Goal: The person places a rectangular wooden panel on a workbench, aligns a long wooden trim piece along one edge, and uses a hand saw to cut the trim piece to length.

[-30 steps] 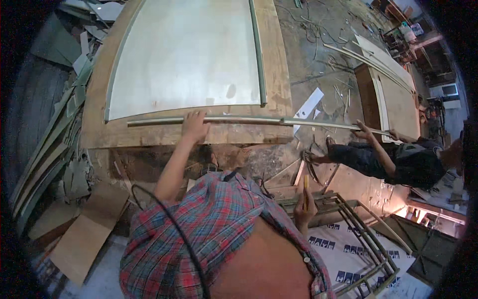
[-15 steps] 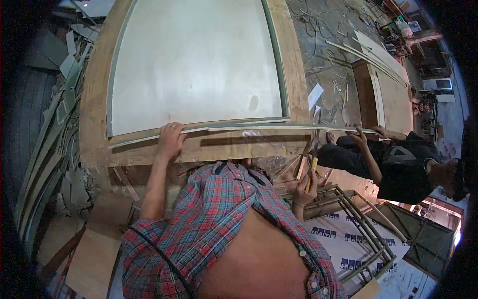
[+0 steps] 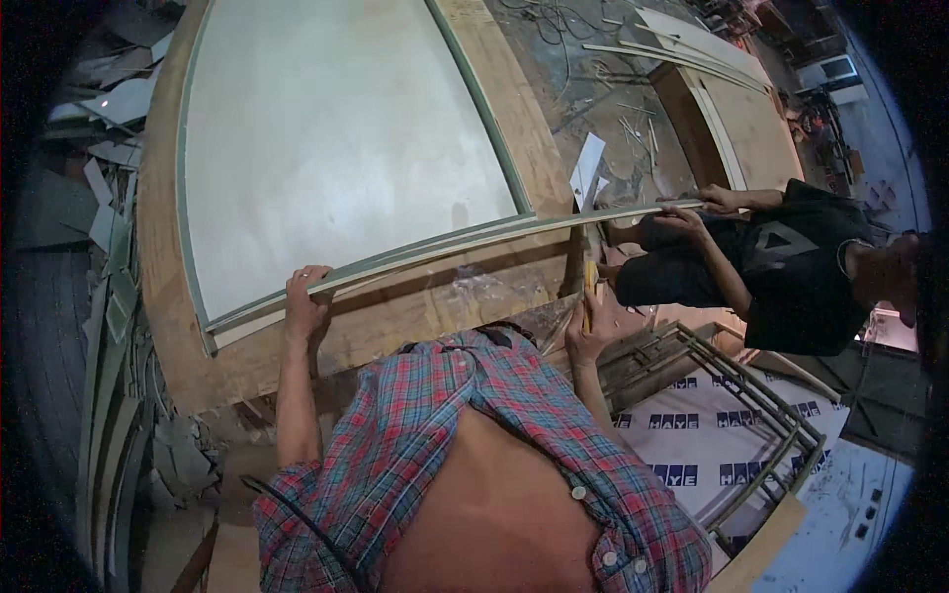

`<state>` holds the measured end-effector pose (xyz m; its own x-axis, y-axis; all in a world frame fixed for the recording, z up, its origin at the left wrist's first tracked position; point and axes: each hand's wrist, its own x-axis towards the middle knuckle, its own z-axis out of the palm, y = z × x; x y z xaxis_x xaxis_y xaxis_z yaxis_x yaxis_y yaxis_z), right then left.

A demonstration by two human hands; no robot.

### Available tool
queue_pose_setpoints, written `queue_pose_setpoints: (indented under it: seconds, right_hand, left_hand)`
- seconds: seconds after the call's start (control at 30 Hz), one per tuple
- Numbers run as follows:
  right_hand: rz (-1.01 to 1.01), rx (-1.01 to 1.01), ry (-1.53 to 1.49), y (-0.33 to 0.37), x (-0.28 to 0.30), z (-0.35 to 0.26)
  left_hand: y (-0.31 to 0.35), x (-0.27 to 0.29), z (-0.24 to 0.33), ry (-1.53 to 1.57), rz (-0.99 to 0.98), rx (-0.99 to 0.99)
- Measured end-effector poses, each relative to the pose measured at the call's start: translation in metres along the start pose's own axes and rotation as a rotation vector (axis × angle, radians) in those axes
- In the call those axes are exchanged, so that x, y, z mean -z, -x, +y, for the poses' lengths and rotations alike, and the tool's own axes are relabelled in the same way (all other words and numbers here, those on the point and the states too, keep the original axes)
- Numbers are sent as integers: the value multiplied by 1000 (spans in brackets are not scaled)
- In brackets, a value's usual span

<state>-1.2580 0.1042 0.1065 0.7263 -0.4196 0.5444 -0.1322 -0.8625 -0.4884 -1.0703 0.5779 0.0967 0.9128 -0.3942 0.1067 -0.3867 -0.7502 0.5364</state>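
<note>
A long narrow wooden strip runs along the near edge of a large pale panel and reaches past its right corner. My left hand is closed on the strip near the panel's left end. My right hand is wrapped round a yellow-handled tool, held upright just below the strip. The tool's working end cannot be made out now. At the right, a co-worker's hands hold the strip's far end.
The panel lies on a wooden work table. Offcuts are heaped at the left. A metal frame rests on a printed sheet at the lower right. Boards and strips lie stacked at the back right, with cables on the floor.
The strip has come up against the panel's near edge. My left hand moved with it. My right hand has brought the yellow-handled tool up closer to the strip. The view has also turned.
</note>
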Motion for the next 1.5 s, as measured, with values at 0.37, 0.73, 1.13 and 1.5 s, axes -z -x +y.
queue_pose_setpoints:
  seconds: [0.37, 0.73, 1.13, 1.5]
  right_hand:
    - [-245, 154, -265, 40, -39, 98]
    - [-502, -129, -954, 3, -47, 108]
    - [-209, 11, -70, -20, -26, 13]
    - [-406, 97, 64, -18, -36, 6]
  left_hand:
    - [8, -17, -23, -97, -111, 87]
    - [21, -25, -11, -77, 25, 128]
    - [21, -9, 13, -4, -30, 83]
    - [15, -12, 20, -24, -15, 117]
